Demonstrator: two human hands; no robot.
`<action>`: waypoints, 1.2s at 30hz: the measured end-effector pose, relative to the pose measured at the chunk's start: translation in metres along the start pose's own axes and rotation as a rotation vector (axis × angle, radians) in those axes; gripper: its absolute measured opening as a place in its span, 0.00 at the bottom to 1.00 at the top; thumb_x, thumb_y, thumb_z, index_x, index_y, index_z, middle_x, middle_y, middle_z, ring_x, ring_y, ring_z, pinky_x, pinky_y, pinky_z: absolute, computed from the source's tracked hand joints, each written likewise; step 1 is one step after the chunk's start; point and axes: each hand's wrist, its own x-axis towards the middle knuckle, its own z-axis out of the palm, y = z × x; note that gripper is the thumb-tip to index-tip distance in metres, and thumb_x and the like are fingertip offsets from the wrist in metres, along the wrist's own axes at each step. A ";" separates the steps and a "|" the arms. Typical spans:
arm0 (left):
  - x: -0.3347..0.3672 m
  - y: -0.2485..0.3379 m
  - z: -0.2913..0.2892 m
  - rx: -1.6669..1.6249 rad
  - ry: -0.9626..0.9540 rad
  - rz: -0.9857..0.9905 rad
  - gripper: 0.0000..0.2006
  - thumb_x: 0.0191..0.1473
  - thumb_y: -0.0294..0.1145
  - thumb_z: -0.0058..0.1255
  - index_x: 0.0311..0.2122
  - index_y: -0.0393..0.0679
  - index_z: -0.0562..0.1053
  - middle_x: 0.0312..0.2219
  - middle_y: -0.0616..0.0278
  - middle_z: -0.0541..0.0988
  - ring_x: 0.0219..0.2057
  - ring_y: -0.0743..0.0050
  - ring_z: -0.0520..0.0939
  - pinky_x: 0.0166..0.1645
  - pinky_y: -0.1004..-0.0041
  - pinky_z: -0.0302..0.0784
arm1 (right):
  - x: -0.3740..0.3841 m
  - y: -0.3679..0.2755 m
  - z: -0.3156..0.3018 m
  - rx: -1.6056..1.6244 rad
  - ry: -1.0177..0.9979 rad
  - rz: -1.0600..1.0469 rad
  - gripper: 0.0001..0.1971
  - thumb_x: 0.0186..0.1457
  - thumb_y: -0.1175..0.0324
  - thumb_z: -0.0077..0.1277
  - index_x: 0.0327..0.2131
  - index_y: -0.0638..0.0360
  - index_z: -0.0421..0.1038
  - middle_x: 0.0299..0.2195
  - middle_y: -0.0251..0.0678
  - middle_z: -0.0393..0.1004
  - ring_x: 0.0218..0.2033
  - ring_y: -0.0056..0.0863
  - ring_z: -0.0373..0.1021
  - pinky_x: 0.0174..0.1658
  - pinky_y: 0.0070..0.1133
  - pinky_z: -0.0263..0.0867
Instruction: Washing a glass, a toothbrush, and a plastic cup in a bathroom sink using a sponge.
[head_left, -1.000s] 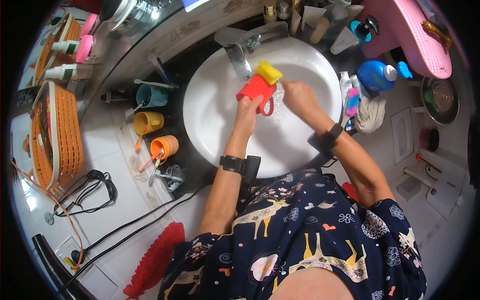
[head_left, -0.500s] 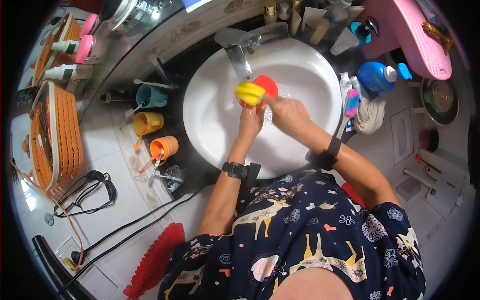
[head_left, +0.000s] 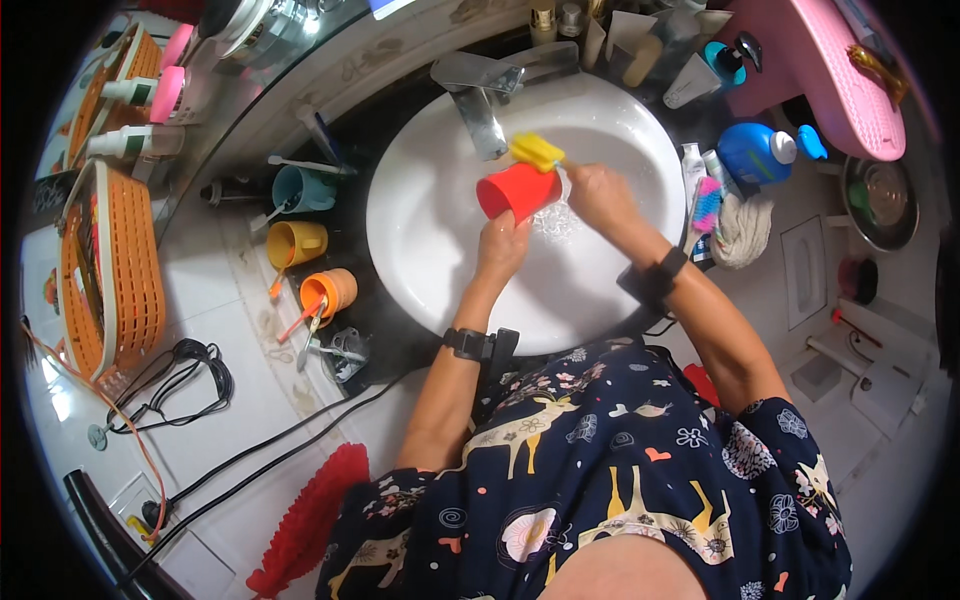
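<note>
My left hand (head_left: 503,245) grips a red cup (head_left: 512,192) from below, holding it tilted over the white sink (head_left: 420,270). Closed round the handle of a yellow sponge brush (head_left: 538,152) is my right hand (head_left: 603,198). The brush head sits just above the cup's upper edge, by the faucet (head_left: 483,122). Water splashes in the basin beside the cup. My fingers cover most of the brush handle.
Left of the sink stand a blue cup (head_left: 298,188), a yellow mug (head_left: 294,244) and an orange cup (head_left: 330,292), with toothbrushes. A blue bottle (head_left: 752,152), a brush with pink-and-blue bristles (head_left: 706,205) and a pale cloth (head_left: 740,232) lie right. An orange basket (head_left: 130,280) is far left.
The sponge brush has moved right and away from me. The red cup has shifted slightly left and turned, so its side now shows. More splashing shows in the basin.
</note>
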 end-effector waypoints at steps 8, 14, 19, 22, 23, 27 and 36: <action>0.008 0.014 -0.010 -0.860 0.184 -0.317 0.12 0.52 0.26 0.46 0.42 0.36 0.68 0.37 0.64 0.73 0.38 0.83 0.72 0.43 0.79 0.65 | -0.037 -0.044 0.011 0.126 -0.010 -0.069 0.12 0.39 0.76 0.43 0.32 0.59 0.67 0.21 0.45 0.72 0.22 0.43 0.70 0.25 0.34 0.67; 0.008 0.039 -0.019 -1.168 0.263 -0.203 0.15 0.52 0.25 0.44 0.46 0.34 0.65 0.41 0.59 0.72 0.42 0.75 0.71 0.49 0.75 0.63 | 0.000 -0.013 0.002 -0.026 -0.003 0.018 0.10 0.40 0.76 0.43 0.30 0.60 0.68 0.19 0.45 0.70 0.22 0.44 0.69 0.24 0.35 0.65; 0.013 0.027 -0.033 -1.157 0.193 -0.296 0.17 0.52 0.27 0.45 0.47 0.34 0.63 0.43 0.57 0.70 0.43 0.73 0.71 0.50 0.73 0.63 | -0.043 -0.003 0.017 0.192 -0.059 0.175 0.12 0.43 0.75 0.42 0.35 0.62 0.69 0.21 0.49 0.71 0.24 0.47 0.69 0.28 0.37 0.64; 0.013 0.008 -0.024 -1.279 0.194 -0.400 0.19 0.52 0.30 0.47 0.48 0.35 0.62 0.44 0.57 0.70 0.44 0.70 0.71 0.51 0.71 0.63 | -0.037 0.002 0.011 0.214 -0.088 0.246 0.10 0.45 0.74 0.42 0.32 0.62 0.71 0.21 0.50 0.71 0.25 0.48 0.68 0.29 0.38 0.63; 0.013 0.003 -0.020 -1.368 0.209 -0.456 0.19 0.52 0.32 0.47 0.48 0.36 0.62 0.44 0.56 0.69 0.44 0.69 0.71 0.51 0.70 0.64 | -0.036 -0.004 0.008 0.232 -0.075 0.187 0.11 0.44 0.74 0.42 0.33 0.61 0.71 0.21 0.50 0.70 0.25 0.48 0.69 0.29 0.38 0.63; 0.018 -0.018 -0.017 -1.668 0.252 -0.533 0.22 0.53 0.38 0.45 0.49 0.37 0.60 0.45 0.54 0.69 0.47 0.62 0.69 0.52 0.63 0.64 | -0.037 -0.039 -0.006 0.249 -0.057 0.005 0.16 0.41 0.76 0.42 0.38 0.57 0.68 0.21 0.49 0.71 0.25 0.46 0.69 0.28 0.36 0.65; 0.018 -0.014 -0.024 -1.710 0.214 -0.558 0.20 0.56 0.40 0.39 0.50 0.37 0.61 0.46 0.53 0.68 0.48 0.60 0.69 0.53 0.61 0.63 | -0.041 -0.045 -0.002 0.208 -0.073 -0.054 0.15 0.40 0.74 0.44 0.36 0.59 0.67 0.19 0.46 0.70 0.23 0.43 0.70 0.27 0.34 0.66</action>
